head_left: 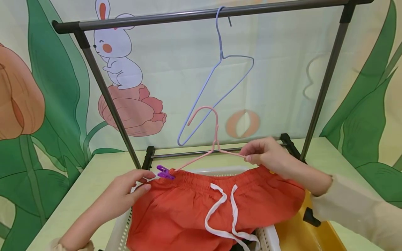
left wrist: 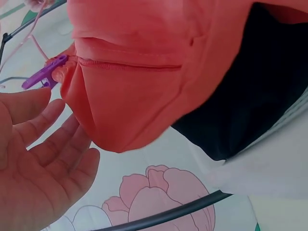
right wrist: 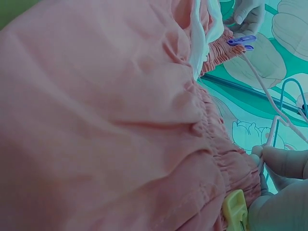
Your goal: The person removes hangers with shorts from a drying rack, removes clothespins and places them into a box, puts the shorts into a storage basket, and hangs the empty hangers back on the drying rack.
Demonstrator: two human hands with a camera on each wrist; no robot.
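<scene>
Red-orange shorts [head_left: 188, 209] with a white drawstring [head_left: 216, 212] hang from a pink hanger [head_left: 216, 134] at the waistband. A purple clothespin [head_left: 165, 173] clips the waistband to the hanger's left end; a yellow clothespin [right wrist: 236, 211] is on the other end. My right hand [head_left: 270, 151] pinches the hanger's right arm between thumb and fingers, just above the waistband. Beside the purple clothespin is my left hand [head_left: 128, 190]. Its fingers [left wrist: 57, 144] are spread and loosely bent in the left wrist view, with nothing between them.
A dark metal rack [head_left: 157, 18] stands behind, with a blue hanger [head_left: 221, 38] hooked over its top bar. Below the shorts is a white perforated basket [head_left: 271, 238], with a yellow bin [head_left: 298, 237] to its right. Dark cloth [left wrist: 250, 91] shows behind the shorts.
</scene>
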